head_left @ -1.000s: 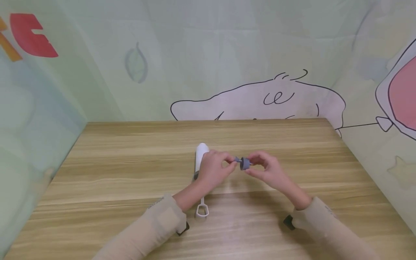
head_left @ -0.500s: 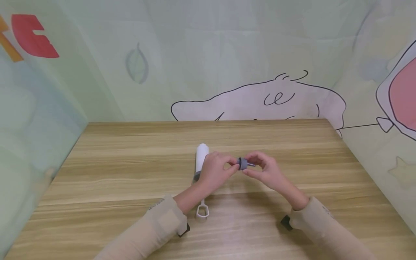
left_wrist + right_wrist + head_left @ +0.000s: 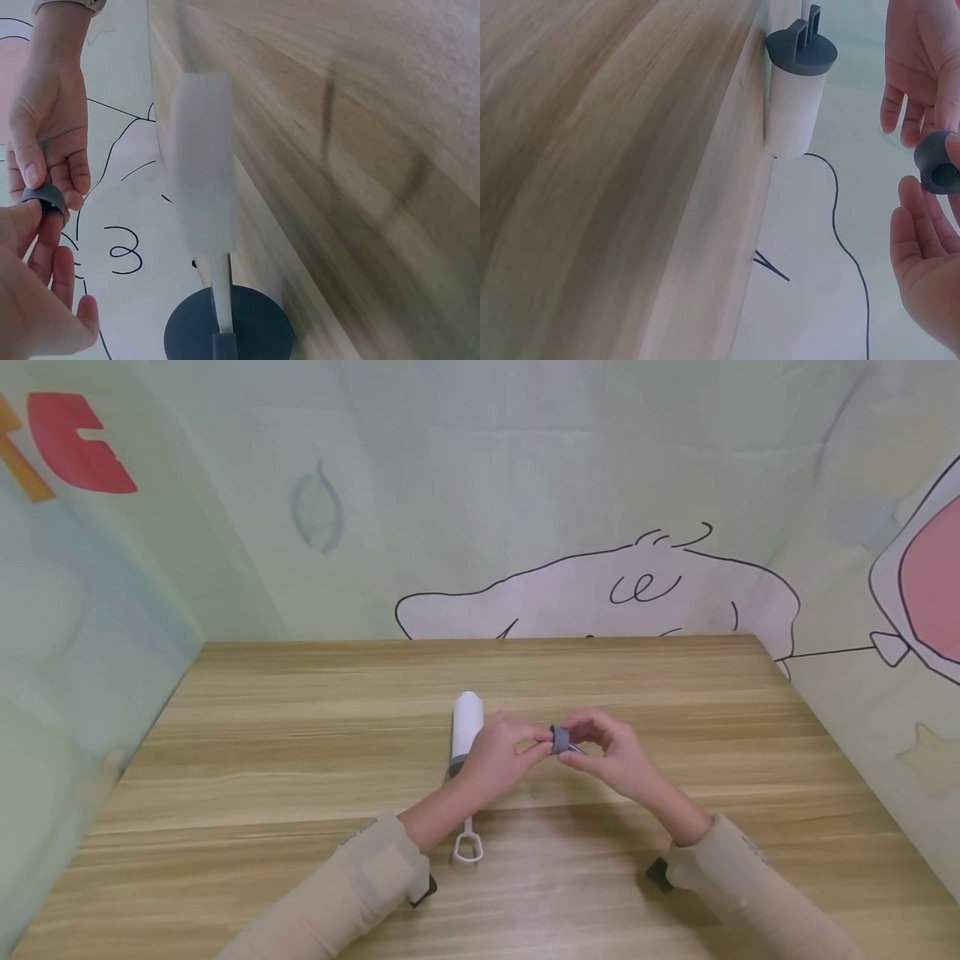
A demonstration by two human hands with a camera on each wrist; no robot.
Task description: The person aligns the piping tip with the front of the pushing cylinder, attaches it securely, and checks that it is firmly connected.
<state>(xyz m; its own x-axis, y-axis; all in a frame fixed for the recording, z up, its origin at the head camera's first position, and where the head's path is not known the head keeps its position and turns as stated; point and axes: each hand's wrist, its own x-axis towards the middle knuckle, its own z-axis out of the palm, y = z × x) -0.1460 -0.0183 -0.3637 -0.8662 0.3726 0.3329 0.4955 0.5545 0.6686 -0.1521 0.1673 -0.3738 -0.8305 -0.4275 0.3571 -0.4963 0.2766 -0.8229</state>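
Between my two hands is a grey ring-shaped cap [image 3: 560,740], held above the table. A thin metal rod [image 3: 577,749] sticks out of its right side. My left hand [image 3: 504,750] pinches at the cap's left side; the small grey end piece of the rod is hidden there by the fingers and cap. With thumb and fingertips my right hand [image 3: 617,753] grips the cap from the right. Beside my left hand lies a white cylinder [image 3: 467,722] with a grey collar [image 3: 457,765] and a white loop handle [image 3: 468,847]. The left wrist view shows the handle [image 3: 204,165] large and blurred.
The wooden table [image 3: 315,727] runs back to a printed cloth wall [image 3: 450,485] with cartoon drawings. The cylinder lies lengthwise, its loop handle toward me, partly under my left forearm. Both sleeves [image 3: 375,868] carry a dark strap piece.
The small grey end piece, visible left of the cap a second ago, has gone into the cap. More rod showed on the right half a second ago; it now tilts downward.
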